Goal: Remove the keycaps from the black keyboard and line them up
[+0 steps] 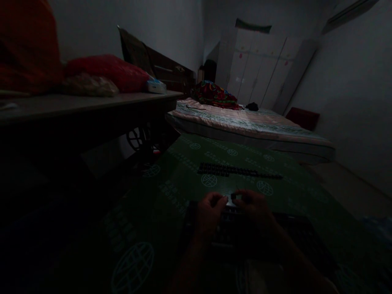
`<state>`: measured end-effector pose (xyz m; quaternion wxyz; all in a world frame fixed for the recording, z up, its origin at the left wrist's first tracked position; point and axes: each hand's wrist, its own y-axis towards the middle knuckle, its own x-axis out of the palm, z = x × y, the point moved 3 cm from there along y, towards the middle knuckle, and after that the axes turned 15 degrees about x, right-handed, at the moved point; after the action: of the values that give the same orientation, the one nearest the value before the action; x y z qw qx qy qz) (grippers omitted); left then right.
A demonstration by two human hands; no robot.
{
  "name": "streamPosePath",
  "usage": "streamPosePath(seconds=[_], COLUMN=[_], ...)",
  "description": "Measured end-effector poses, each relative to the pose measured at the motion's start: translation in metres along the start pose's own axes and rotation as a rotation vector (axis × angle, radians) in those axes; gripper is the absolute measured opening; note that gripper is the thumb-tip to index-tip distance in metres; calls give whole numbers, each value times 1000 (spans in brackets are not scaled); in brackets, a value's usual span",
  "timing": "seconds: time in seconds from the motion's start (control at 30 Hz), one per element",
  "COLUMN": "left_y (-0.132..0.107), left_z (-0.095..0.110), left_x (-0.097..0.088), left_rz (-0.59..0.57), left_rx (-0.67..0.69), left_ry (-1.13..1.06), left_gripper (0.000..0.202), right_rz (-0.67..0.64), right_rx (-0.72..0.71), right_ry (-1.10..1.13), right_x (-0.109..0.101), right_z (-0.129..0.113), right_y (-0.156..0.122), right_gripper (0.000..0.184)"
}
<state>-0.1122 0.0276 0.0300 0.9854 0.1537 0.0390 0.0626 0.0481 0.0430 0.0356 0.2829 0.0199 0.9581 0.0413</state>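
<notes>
A black computer keyboard lies on the green table in front of me, with some of its keys off near the middle. Over its far edge, my right hand pinches a small black keycap between thumb and fingertips. Just to the left, my left hand is closed in a pinch too; whatever is at its fingertips is too small and dark to make out. Beyond both hands, several loose black keycaps are lined up in rows. My forearms cover part of the keyboard, and the light is dim.
The green table has printed globes and lettering. On the left, a higher table carries a red bag, an orange bag and a tissue pack. A bed and a white wardrobe stand behind.
</notes>
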Motion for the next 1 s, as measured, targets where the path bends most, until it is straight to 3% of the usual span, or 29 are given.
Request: streamPosePath(seconds=[0.2, 0.37, 0.57, 1.0], left_y=[5, 6, 5, 3], left_z=[-10, -17, -14, -13], left_x=[-12, -14, -16, -13], left_rz=[141, 158, 179, 149], left_rx=[63, 10, -21, -46], left_ry=[122, 69, 67, 99], left_gripper=[17, 19, 20, 20], right_rz=[10, 47, 77, 47], right_rx=[143, 166, 194, 209], right_ry=[-131, -220, -330, -435], right_x=[-9, -3, 11, 15], right_z=[29, 57, 74, 78], right_y=[69, 108, 130, 148], right_gripper=[23, 21, 22, 25])
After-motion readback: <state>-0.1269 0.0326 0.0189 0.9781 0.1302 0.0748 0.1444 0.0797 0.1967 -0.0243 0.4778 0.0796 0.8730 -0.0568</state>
